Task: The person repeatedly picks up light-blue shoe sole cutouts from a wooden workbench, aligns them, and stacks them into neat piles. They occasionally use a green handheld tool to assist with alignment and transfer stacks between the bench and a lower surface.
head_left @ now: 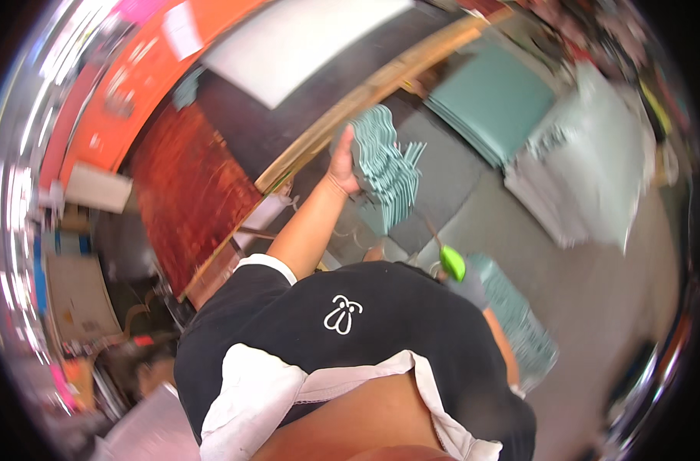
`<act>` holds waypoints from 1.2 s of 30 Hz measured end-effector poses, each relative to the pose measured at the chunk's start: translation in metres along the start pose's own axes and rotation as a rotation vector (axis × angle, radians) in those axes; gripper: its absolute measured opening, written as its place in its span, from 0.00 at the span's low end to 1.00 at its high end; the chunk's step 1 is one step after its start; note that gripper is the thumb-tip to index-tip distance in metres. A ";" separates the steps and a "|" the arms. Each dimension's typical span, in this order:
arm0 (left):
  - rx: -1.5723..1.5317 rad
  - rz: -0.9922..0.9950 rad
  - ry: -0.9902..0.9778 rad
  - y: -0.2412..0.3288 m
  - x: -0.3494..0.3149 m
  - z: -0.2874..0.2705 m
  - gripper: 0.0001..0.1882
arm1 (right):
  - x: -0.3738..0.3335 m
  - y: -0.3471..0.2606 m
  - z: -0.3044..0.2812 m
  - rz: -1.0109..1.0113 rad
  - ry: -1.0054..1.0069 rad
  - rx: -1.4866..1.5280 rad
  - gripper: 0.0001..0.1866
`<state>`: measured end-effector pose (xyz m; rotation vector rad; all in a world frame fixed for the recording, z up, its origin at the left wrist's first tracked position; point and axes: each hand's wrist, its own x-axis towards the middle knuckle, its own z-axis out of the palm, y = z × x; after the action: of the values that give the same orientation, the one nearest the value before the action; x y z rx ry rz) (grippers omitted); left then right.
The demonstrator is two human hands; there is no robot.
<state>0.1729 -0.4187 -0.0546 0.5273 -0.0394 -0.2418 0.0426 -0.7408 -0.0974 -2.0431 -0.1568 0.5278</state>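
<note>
Orange panel at far left; right of it a red-brown board, then a white sheet lying on a dark surface, with a wooden beam along its near edge.

Left hand: bare, arm stretched forward, closed on the left side of a teal stack. Thumb visible; fingers behind the stack hidden. Stack is held up off the floor, near mid-view. Layers run wavy along the upper part; at the right side several narrow ends splay out unevenly. Whether these ends are cut, loose or joined: cannot tell.

Tool next: bright green handle, thin shaft slanting up toward the stack's lower right, apparently short of contact. Right hand, in what looks like a grey glove, is wrapped about the handle; blurred, so single fingers cannot be made out.

Further right: pile of flat teal sheets, edges fairly even; nearer the body, a teal bundle under a clear, shiny cover, beside the right forearm; then a silvery sack.

Progress (judgement): part-way. Done: stack picked up, tool in hand. Left: the uneven right side seems unfinished. Whether pile or bundle counts as finished work: undetermined.
</note>
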 end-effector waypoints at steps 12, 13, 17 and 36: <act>0.139 0.448 0.325 0.054 -0.206 0.003 0.45 | 0.110 -0.085 0.025 -0.222 -0.452 0.564 0.12; 0.134 0.494 0.353 0.057 -0.222 0.003 0.45 | 0.120 -0.098 0.032 -0.200 -0.469 0.485 0.12; 0.164 0.654 0.424 0.071 -0.280 -0.005 0.47 | 0.150 -0.134 0.075 -0.297 -0.495 0.059 0.18; 0.059 1.093 0.622 0.114 -0.445 -0.061 0.48 | 0.203 -0.297 0.236 -0.628 -0.971 -0.079 0.25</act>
<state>-0.2282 -0.1869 -0.0384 0.5534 0.2689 0.9948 0.1549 -0.3358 -0.0055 -1.5168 -1.3491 1.0552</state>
